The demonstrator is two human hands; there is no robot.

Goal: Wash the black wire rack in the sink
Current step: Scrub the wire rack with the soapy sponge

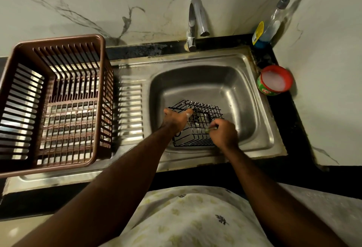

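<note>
Only one readable mark: the tub (263,88) on the desk (284,109) right of the sink (252,64). Its green wall carries white-edged red lettering, legible as "EX"; the following character curves out of view, can't tell. The bottle (273,24) in the back corner has a yellow label with print on it, too small and blurred to read.

We've got a brown plastic basket (58,40) at left. Upper right: clear pump bottle (274,21), red-rimmed tub (263,87) just below.
</note>
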